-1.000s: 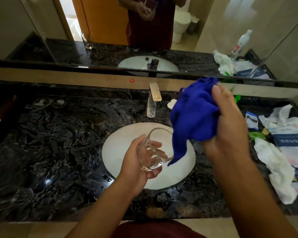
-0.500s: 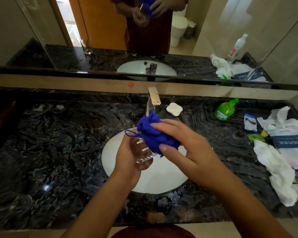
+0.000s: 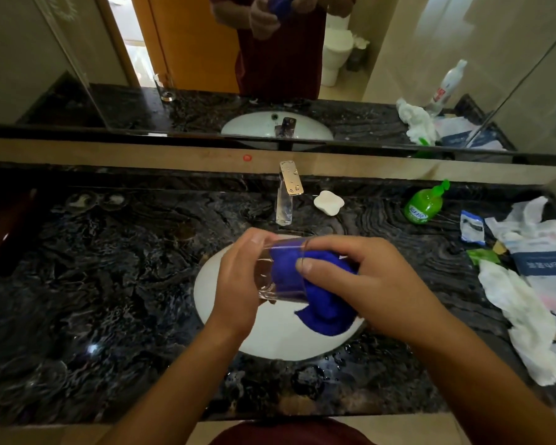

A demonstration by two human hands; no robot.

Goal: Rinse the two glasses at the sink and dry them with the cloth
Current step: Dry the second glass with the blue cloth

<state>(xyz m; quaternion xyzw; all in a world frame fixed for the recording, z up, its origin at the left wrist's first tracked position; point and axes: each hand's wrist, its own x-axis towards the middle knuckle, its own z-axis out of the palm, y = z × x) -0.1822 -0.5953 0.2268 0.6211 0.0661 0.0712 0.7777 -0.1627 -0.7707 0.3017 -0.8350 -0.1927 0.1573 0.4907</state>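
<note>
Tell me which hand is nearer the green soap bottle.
Right. The right hand, stuffing the cloth into the glass, sits closer to the soap bottle; the left hand holds the glass farther left.

My fingers feel smooth clear glass on the tumbler [image 3: 278, 274] and soft, matt pile on the blue cloth [image 3: 321, 303]. The dark veined stone countertop [image 3: 109, 284] gleams wet; the white basin [image 3: 270, 335] looks glossy, the far metal tap [image 3: 288, 192] polished.

Dim, warm indoor light. Small glints shine on the wet bench [image 3: 109, 300] left of the hands. Wide-angle bending curves the edges, and the corners look soft.
</note>
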